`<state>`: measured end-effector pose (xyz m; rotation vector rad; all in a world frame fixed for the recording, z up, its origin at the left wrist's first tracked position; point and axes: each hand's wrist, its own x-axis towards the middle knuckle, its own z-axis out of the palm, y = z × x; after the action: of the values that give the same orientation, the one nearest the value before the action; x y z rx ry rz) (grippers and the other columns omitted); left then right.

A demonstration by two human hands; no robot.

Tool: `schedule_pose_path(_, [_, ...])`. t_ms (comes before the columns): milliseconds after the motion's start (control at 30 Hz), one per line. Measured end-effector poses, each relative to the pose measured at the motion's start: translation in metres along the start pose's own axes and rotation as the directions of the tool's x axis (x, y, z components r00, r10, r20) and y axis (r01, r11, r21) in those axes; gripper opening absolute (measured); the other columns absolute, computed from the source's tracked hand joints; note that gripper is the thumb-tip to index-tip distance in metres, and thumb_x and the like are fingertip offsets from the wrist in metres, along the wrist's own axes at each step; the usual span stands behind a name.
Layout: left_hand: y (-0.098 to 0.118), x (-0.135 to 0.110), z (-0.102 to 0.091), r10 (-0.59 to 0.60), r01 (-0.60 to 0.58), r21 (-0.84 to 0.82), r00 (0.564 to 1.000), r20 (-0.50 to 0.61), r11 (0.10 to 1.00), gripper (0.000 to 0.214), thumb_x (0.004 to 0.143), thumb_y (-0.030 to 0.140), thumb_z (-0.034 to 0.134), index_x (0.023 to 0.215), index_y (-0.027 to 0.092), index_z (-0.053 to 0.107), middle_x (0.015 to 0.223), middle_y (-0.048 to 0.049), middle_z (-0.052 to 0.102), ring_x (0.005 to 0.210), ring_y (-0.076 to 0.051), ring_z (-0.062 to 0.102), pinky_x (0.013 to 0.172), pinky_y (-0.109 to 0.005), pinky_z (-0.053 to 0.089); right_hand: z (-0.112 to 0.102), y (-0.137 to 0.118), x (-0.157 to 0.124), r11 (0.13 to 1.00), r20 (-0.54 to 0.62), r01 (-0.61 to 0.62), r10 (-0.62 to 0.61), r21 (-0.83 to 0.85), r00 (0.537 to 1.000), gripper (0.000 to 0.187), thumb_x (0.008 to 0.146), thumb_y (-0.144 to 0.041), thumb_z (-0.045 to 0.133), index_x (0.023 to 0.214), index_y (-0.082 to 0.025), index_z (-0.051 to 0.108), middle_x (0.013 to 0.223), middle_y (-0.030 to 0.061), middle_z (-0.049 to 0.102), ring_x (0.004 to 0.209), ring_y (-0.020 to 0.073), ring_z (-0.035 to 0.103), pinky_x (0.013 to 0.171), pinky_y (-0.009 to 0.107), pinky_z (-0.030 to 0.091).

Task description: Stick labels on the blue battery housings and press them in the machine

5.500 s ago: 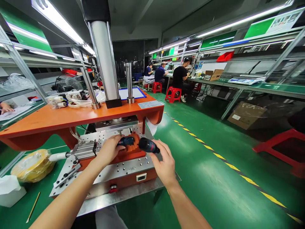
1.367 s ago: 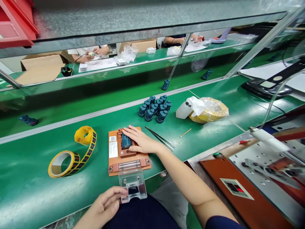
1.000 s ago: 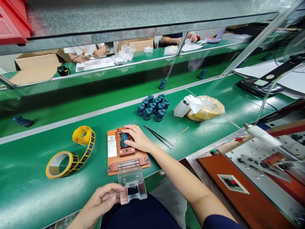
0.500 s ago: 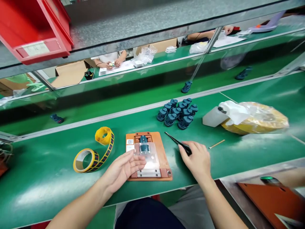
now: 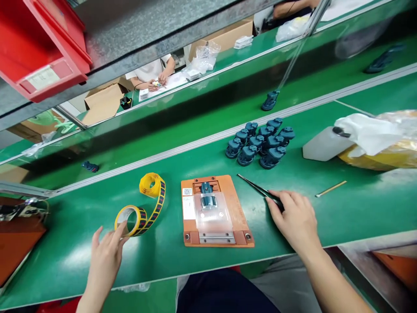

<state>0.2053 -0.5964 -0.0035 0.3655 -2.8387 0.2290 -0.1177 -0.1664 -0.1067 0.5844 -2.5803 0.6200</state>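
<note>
A square code sits on the orange fixture (image 5: pixel 241 219); the white label (image 5: pixel 188 209) below it bears marks too small to read. The red bin (image 5: pixel 76 74) also carries a tag, illegible. Dark stickers with red marks line the yellow tape roll (image 5: pixel 142 221), partly unwound on the green surface (image 5: pixel 163 263) left of the fixture. A glossy blue part (image 5: pixel 206 188) lies in the fixture, with the clear cover (image 5: pixel 213 222) folded over its lower portion. The left hand (image 5: pixel 107 254), fingers loosely spread, reaches the roll's near edge; whether it grips is unclear. The right hand (image 5: pixel 296 219) pinches black tweezers (image 5: pixel 260 190).
</note>
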Motion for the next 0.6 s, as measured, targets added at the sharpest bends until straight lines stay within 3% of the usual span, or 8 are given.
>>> schedule_pose_path(67, [0.005, 0.009, 0.004, 0.024, -0.023, 0.027, 1.0, -0.016, 0.999, 0.034, 0.103, 0.036, 0.049, 0.13, 0.018, 0.059, 0.086, -0.0062, 0.077, 0.077, -0.021, 0.071, 0.104, -0.047, 0.037, 0.0, 0.0, -0.001, 1.0, -0.008, -0.001, 0.001, 0.008, 1.0, 0.044, 0.103, -0.048, 0.039, 0.109, -0.016, 0.069, 0.1, 0.0138, 0.066, 0.089, 0.0313, 0.058, 0.077, 0.042, 0.046])
schedule_pose_path(167, [0.015, 0.044, 0.013, -0.016, 0.022, 0.105, 0.998, -0.059, 0.994, 0.038, 0.1, 0.046, 0.053, 0.121, 0.016, 0.064, 0.081, -0.0064, 0.076, 0.077, -0.024, 0.069, 0.093, -0.044, 0.039, 0.0, -0.001, -0.002, 0.999, -0.029, -0.001, 0.002, 0.037, 1.0, 0.041, 0.103, -0.047, 0.041, 0.11, -0.016, 0.068, 0.1, 0.0134, 0.066, 0.089, 0.0301, 0.058, 0.079, 0.042, 0.047])
schedule_pose_path(267, [0.025, 0.089, 0.021, -0.023, 0.034, 0.107, 0.994, -0.103, 0.994, 0.041, 0.099, 0.047, 0.053, 0.122, 0.016, 0.065, 0.099, -0.0125, 0.076, 0.094, -0.029, 0.067, 0.091, -0.043, 0.039, -0.001, -0.001, -0.003, 0.998, -0.044, -0.005, 0.008, 0.065, 0.999, 0.037, 0.103, -0.045, 0.043, 0.108, -0.017, 0.068, 0.099, 0.0121, 0.066, 0.088, 0.0292, 0.058, 0.08, 0.041, 0.048])
schedule_pose_path(400, [0.039, 0.149, 0.027, -0.023, 0.022, 0.008, 0.999, 0.046, 1.0, 0.039, 0.101, 0.03, 0.045, 0.135, 0.017, 0.058, 0.113, -0.0152, 0.075, 0.108, -0.03, 0.065, 0.104, -0.049, 0.027, -0.002, -0.002, -0.003, 0.996, -0.05, -0.024, 0.028, 0.086, 0.998, 0.037, 0.102, -0.045, 0.044, 0.108, -0.018, 0.068, 0.097, 0.0116, 0.066, 0.088, 0.0289, 0.058, 0.08, 0.042, 0.048])
schedule_pose_path(600, [0.05, 0.214, 0.034, -0.08, 0.087, -0.039, 0.985, 0.154, 0.995, 0.044, 0.102, 0.027, 0.032, 0.138, 0.017, 0.057, 0.12, -0.0187, 0.073, 0.11, -0.032, 0.063, 0.103, -0.052, 0.024, -0.003, -0.002, -0.002, 0.992, -0.029, -0.048, 0.052, 0.115, 0.998, 0.036, 0.102, -0.045, 0.044, 0.109, -0.019, 0.068, 0.099, 0.0118, 0.066, 0.089, 0.0294, 0.059, 0.08, 0.044, 0.048])
